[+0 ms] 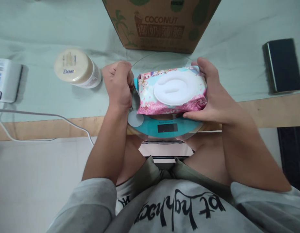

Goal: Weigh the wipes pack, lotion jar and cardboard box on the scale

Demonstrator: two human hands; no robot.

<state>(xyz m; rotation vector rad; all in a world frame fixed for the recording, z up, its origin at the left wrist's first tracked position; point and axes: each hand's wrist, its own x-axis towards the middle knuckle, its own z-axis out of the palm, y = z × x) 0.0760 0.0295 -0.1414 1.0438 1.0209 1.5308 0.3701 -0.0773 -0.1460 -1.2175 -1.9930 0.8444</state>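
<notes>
A pink and light-blue pack of wet wipes (147, 108) with a white oval lid (174, 88) is held over a round glass kitchen scale (150, 127). My right hand (213, 94) grips the pack's right end, thumb and fingers on opposite edges. My left hand (118, 84) is closed in a fist at the left end, its fingers against the teal end seal. The fingertips are partly hidden. The scale's small display (167, 127) looks dark. A grey round disc (135, 119) shows at the scale's front left, below my left hand.
Behind the scale stands a brown cardboard box (162, 32). A cream Dove jar (72, 69) sits to the left, with a white device (6, 81) and a white cable (50, 115) farther left. At the right lies a black box-shaped object (283, 64).
</notes>
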